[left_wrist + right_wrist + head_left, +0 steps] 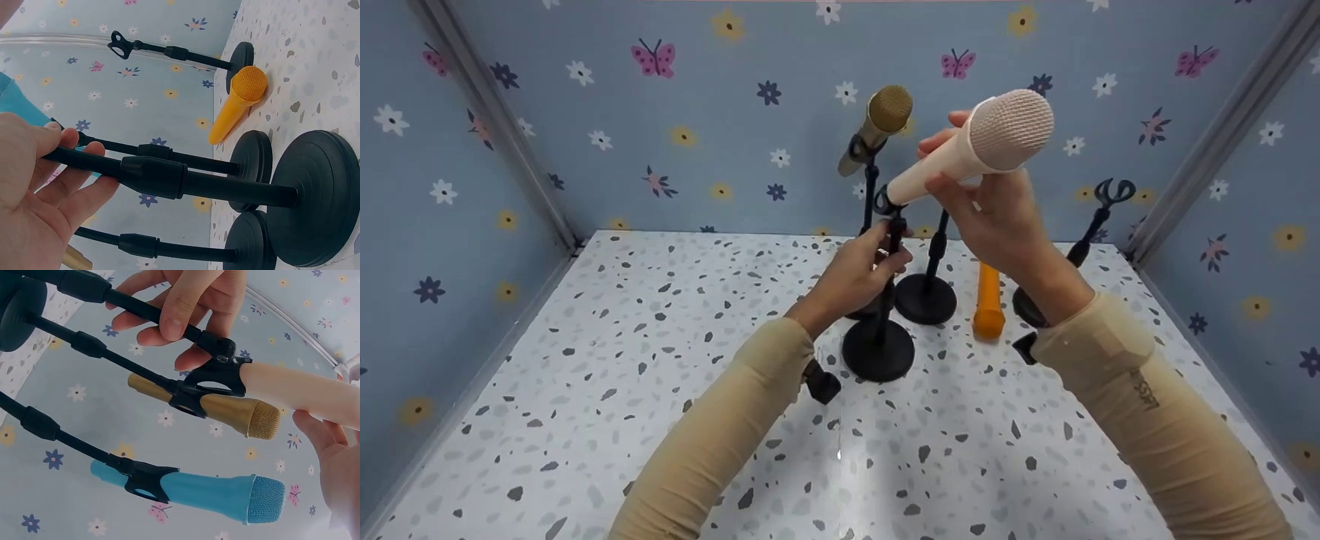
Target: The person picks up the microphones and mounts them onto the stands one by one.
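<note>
My right hand (997,217) holds a pale pink microphone (941,169), its mesh head pointing up and to the right. The microphone's narrow tail end sits right at the black clip (216,377) on top of the front stand (879,352). My left hand (855,271) grips that stand's pole just below the clip, thumb and fingers around it in the left wrist view. Behind, a gold microphone (889,111) rests tilted in another stand's clip. A blue microphone (214,495) lies in a third clip, mostly hidden by my right hand in the head view.
An orange microphone (988,311) lies on the speckled white tabletop (660,375), right of the stands. Further right rises a stand with a bare clip (1112,193). Flower-patterned blue panels (607,112) enclose the back and sides. The stands' round bases cluster close together.
</note>
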{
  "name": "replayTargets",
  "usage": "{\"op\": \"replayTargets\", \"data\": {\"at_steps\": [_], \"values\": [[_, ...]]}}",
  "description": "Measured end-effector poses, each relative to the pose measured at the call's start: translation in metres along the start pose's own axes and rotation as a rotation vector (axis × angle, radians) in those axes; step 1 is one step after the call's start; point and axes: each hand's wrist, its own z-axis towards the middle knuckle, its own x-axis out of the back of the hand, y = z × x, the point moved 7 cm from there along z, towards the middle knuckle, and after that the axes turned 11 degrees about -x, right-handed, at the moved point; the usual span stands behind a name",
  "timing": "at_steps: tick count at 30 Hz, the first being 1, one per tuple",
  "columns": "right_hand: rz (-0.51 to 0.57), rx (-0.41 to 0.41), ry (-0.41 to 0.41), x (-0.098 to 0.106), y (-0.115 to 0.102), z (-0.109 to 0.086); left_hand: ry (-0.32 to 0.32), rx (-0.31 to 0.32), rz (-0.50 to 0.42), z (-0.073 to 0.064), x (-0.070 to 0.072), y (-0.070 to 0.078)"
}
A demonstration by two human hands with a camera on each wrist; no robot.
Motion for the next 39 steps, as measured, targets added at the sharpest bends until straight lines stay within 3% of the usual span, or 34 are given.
{"op": "replayTargets", "data": {"at_steps": [5, 19, 28, 33, 39], "values": [[-0.017, 0.015, -0.022, -0.004, -0.001, 0.0, -0.008, -0.019, -0.021, 0.0, 0.0, 0.001], [-0.115, 0.063, -0.09, -0.009, -0.008, 0.003, 0.002, 0.017, -0.029, 0.003, 0.001, 0.0], [-0.242, 0.135, -0.237, -0.012, -0.014, 0.007, 0.042, 0.012, -0.071, 0.001, 0.004, -0.003], [-0.291, 0.131, -0.327, -0.014, -0.016, 0.011, 0.039, -0.016, -0.047, 0.002, 0.003, -0.002], [-0.327, 0.126, -0.377, -0.013, -0.017, 0.015, 0.033, -0.04, -0.023, 0.003, 0.002, 0.002]]}}
